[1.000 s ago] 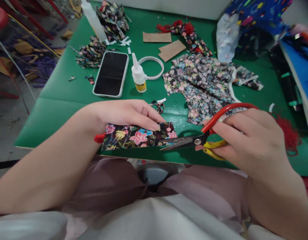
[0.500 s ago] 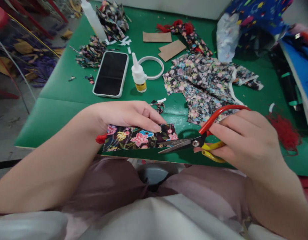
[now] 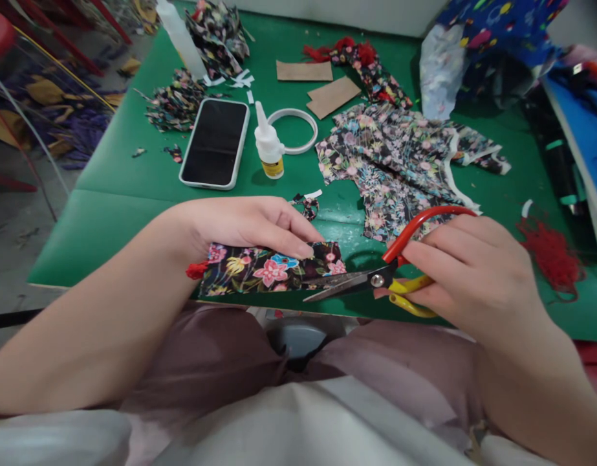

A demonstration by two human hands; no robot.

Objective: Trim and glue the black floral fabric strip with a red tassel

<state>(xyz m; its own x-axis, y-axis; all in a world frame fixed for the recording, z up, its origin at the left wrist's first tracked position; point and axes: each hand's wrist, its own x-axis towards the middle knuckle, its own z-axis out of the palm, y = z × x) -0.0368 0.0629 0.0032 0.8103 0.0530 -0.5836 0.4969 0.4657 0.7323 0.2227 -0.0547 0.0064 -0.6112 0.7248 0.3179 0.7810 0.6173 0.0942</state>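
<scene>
The floral strip (image 3: 271, 272) lies lengthwise at the near edge of the green table (image 3: 108, 220), a red tuft (image 3: 196, 270) at its left end. The left hand (image 3: 259, 226) is closed on its far edge, thumb pressed on top. The right hand (image 3: 477, 272) is wrapped around the handles of the scissors (image 3: 377, 281), whose blades stand a little apart at the strip's near right portion; whether cloth sits between them, I cannot tell.

The step looks like trimming along the near edge. For a clean line, I would hold the strip flat and taut, keep the thumb on the far side of the blade path, and close the blades in short, even bites, parallel to the edge. The likely risk is thin cloth folding between the blades, or the tips straying toward the red tuft
</scene>
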